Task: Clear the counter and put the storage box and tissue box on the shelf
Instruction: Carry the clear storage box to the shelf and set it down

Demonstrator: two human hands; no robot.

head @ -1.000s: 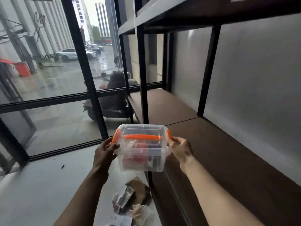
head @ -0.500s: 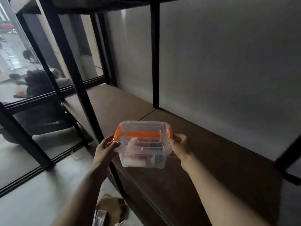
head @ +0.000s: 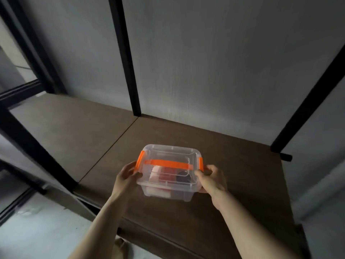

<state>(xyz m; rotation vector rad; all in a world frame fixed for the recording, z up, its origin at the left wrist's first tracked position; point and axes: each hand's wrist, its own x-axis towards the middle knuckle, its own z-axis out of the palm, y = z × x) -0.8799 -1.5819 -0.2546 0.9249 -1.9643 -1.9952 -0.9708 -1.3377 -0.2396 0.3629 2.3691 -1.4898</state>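
1. The left hand (head: 125,178) is closed around the left end of the storage box (head: 169,173), fingers curled on the side wall just under the orange latch (head: 139,162), as it was half a second ago.
2. The right hand (head: 211,179) grips the right end in the same way, thumb over the lid edge beside the other orange latch (head: 200,163); neither grip has changed across the frames.
3. The storage box is clear plastic with an orange handle (head: 169,164) lying flat across the lid. Red, pale and dark things show through the walls, too blurred to name.
4. One second ago the box was held out in front of the shelf frame, over the floor. Now it sits lower and farther in, above the brown shelf (head: 242,184) board; whether its base touches the board I cannot tell.
5. The view has swung to the right: the window and street seen earlier are gone, and the grey wall (head: 224,62) behind the shelf fills the upper part.
6. Black posts (head: 127,58) of the frame rise at the back edge, and a seam between two boards runs just left of the box.
7. A strip of pale floor (head: 37,230) shows at lower left.
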